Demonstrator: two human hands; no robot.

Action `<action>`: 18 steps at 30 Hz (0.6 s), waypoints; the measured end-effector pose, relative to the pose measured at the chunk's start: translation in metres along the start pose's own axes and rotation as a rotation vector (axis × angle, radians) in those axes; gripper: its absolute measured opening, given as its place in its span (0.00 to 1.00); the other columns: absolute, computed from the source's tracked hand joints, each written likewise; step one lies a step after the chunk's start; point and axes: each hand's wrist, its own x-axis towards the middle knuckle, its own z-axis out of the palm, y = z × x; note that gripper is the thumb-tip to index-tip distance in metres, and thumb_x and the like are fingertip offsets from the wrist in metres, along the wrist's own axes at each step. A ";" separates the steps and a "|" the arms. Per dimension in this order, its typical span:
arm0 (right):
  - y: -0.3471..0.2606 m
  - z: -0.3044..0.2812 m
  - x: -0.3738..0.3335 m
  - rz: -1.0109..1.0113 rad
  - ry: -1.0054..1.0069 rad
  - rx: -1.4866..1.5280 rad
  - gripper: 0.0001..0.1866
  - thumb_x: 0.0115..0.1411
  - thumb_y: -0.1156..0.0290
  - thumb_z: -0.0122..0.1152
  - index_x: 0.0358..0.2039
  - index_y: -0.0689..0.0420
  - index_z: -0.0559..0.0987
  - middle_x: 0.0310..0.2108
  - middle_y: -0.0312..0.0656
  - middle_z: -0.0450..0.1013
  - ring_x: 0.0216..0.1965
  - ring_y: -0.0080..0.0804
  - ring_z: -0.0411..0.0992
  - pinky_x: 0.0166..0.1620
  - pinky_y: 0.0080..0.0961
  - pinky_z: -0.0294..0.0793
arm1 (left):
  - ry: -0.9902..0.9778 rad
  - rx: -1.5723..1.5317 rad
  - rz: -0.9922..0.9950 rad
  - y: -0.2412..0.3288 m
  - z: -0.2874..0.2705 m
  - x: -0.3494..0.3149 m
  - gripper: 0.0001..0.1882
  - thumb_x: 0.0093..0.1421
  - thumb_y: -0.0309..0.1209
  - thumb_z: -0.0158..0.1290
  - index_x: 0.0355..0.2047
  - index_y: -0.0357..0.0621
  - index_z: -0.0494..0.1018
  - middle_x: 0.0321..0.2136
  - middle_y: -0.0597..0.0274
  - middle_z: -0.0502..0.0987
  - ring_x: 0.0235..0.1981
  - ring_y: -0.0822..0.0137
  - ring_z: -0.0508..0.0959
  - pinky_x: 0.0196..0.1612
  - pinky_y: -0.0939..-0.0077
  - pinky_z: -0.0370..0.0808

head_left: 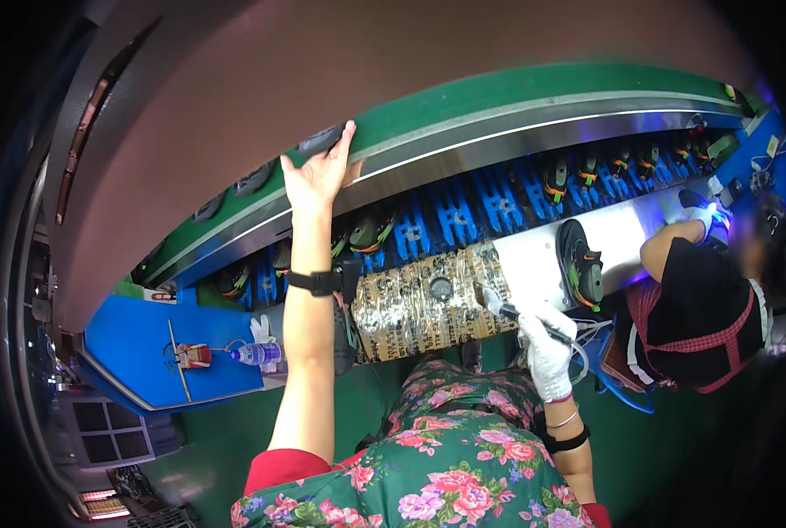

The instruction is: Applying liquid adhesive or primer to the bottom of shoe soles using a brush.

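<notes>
My bare left hand [318, 176] reaches over the metal rail to the green conveyor belt. Its thumb and fingers are spread at a grey shoe sole [321, 140]; whether they touch it is unclear. In a white glove, my right hand [544, 348] is closed around the dark handle of a brush [509, 310], its pale head pointing left over the taped bench top. Just beyond the glove, a black and olive shoe [580, 264] with orange and green trim lies on the white bench [534, 260]. A round dark lid or pot [441, 288] sits on the brown taped covering [393, 308].
More grey soles [252, 180] lie on the green belt [463, 97]. Below it, blue racks [455, 220] hold several shoes. A co-worker [701, 308] in a checked apron sits at right. A blue table [146, 352] at left bears a bottle [257, 353].
</notes>
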 end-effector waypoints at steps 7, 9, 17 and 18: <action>-0.001 -0.002 0.001 -0.201 -0.053 -0.201 0.11 0.67 0.77 0.55 0.40 0.66 0.85 0.43 0.47 0.83 0.44 0.31 0.79 0.49 0.27 0.76 | 0.088 0.144 0.024 -0.027 -0.011 -0.051 0.37 0.72 0.46 0.46 0.70 0.31 0.52 0.66 0.33 0.60 0.67 0.40 0.63 0.67 0.50 0.67; -0.008 0.005 0.001 -0.193 -0.064 -0.290 0.11 0.67 0.78 0.54 0.40 0.67 0.85 0.45 0.49 0.82 0.47 0.35 0.79 0.52 0.30 0.75 | 0.147 0.490 0.337 -0.025 -0.010 -0.045 0.25 0.68 0.35 0.52 0.60 0.30 0.66 0.56 0.40 0.69 0.60 0.46 0.71 0.62 0.56 0.73; 0.001 0.023 -0.004 -0.294 -0.074 -0.256 0.13 0.66 0.80 0.54 0.47 0.66 0.83 0.45 0.48 0.82 0.47 0.35 0.79 0.54 0.30 0.76 | 0.163 0.681 0.329 -0.009 -0.006 -0.029 0.15 0.64 0.29 0.54 0.48 0.33 0.71 0.49 0.45 0.73 0.54 0.49 0.75 0.58 0.56 0.75; 0.004 0.024 -0.006 -0.291 -0.069 -0.255 0.13 0.66 0.80 0.54 0.47 0.66 0.83 0.45 0.48 0.82 0.47 0.35 0.79 0.54 0.30 0.76 | 0.159 0.674 0.293 -0.016 -0.005 -0.036 0.15 0.64 0.30 0.54 0.49 0.34 0.72 0.48 0.46 0.74 0.53 0.49 0.75 0.56 0.56 0.76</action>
